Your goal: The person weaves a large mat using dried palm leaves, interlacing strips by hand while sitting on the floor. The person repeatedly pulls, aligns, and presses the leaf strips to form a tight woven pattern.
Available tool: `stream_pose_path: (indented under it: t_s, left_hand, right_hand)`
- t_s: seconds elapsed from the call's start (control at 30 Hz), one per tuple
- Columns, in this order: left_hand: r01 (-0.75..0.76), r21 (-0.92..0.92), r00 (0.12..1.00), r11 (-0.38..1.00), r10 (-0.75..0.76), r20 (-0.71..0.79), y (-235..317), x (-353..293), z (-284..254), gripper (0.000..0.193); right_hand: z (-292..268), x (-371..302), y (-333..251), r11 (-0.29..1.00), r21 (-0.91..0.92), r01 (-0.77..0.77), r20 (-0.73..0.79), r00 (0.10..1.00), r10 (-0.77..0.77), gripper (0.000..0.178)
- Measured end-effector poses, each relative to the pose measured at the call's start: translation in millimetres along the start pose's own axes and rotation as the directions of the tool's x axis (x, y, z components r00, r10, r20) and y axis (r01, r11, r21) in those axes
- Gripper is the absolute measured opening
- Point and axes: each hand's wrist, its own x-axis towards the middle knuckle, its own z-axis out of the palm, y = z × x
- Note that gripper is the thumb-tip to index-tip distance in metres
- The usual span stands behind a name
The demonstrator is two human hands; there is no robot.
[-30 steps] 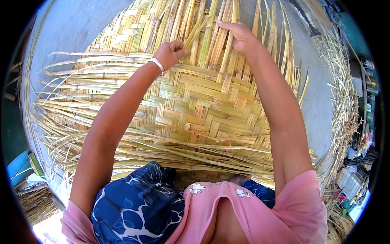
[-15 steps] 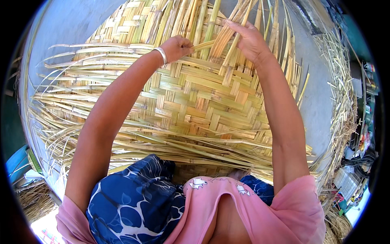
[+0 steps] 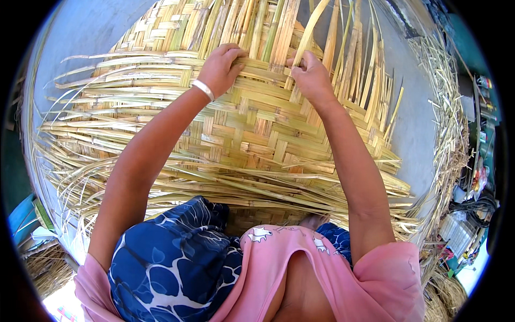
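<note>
A partly woven mat (image 3: 257, 126) of flat, yellow-green reed strips spreads out in front of me, with long loose ends fanning out to the left and at the top. At the upper weaving line my left hand (image 3: 219, 71), with a white bangle on its wrist, is closed with its fingertips on a crosswise reed strip. To its right, my right hand (image 3: 312, 79) pinches a lengthwise reed strip (image 3: 310, 29) that stands up and curves towards the top. Between the hands, several lengthwise strips lie flat over the crosswise one. My right fingertips are partly hidden by the strip.
Grey floor (image 3: 413, 118) shows around the mat. Along the right side runs a heap of thin reed scraps (image 3: 448, 107), with dark cables (image 3: 480, 206) and mixed clutter beyond it. A blue object (image 3: 22, 214) stands at the left rim. My knee in blue patterned cloth (image 3: 171, 263) is at the mat's near edge.
The bundle of strips my right hand held up has been laid down flat. My right hand has come nearer and now holds a single strip. My left hand has shifted slightly left.
</note>
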Motion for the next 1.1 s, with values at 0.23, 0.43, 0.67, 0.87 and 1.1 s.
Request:
stream_pose_path:
  t_s: [0.23,0.43,0.67,0.87,1.1]
  left_hand:
    - [-0.117,0.478,0.971,0.871,0.0,0.237,9.8,-33.5,-5.0,0.051]
    - [-0.169,0.602,0.944,0.78,-0.048,0.327,9.6,-32.8,3.0,0.055]
    - [-0.076,0.58,0.976,0.811,-0.059,0.21,21.2,-52.3,-1.6,0.054]
    - [-0.073,0.171,0.947,0.983,0.015,0.322,82.3,-91.7,-12.9,0.035]
    - [0.202,-0.031,0.767,0.979,-0.138,0.627,133.1,-106.9,-13.5,0.031]
  right_hand:
    - [13.4,-26.1,-5.3,0.978,-0.202,0.047,-0.161,0.984,-0.081,0.05]
    - [-2.0,-20.4,18.4,0.972,-0.192,0.135,-0.093,0.984,-0.155,0.05]
    - [-77.4,-103.5,19.5,0.568,-0.59,0.574,0.512,0.81,-0.287,0.039]
    - [-84.9,-175.6,72.9,0.396,-0.569,0.721,0.632,0.691,-0.351,0.028]
    - [-79.7,-163.3,45.2,0.43,-0.625,0.651,0.562,0.758,-0.331,0.02]
